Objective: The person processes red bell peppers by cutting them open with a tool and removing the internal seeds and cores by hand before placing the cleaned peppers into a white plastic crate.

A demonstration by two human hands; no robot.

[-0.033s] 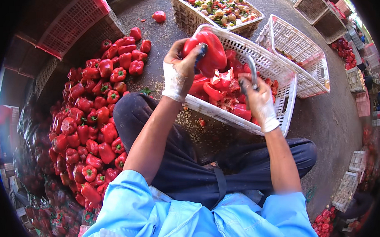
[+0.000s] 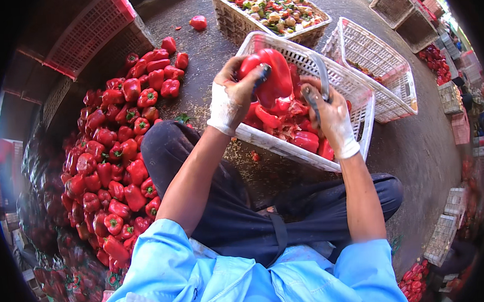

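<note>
My left hand (image 2: 233,92), in a white glove with bare fingers and a dark thumb covering, grips a red bell pepper (image 2: 271,77) over the near end of a white plastic crate (image 2: 285,148). Just right of the pepper, my right hand (image 2: 329,106) is closed around a tool with a curved metal blade (image 2: 320,72); its handle is mostly hidden by my fingers. The blade's curve points upward, and I cannot tell whether it touches the pepper. Below both hands, cut red pepper pieces (image 2: 306,141) lie in the crate.
A large heap of whole red bell peppers (image 2: 113,173) lies at my left. Beyond the crate stands another crate full of pepper cores and scraps (image 2: 282,11). A white crate (image 2: 378,64) with a few scraps sits on the right. One loose pepper (image 2: 198,23) rests on the floor.
My right hand has moved up and slightly left, nearer the held pepper, with the blade. My left hand still holds the pepper, now turned a little.
</note>
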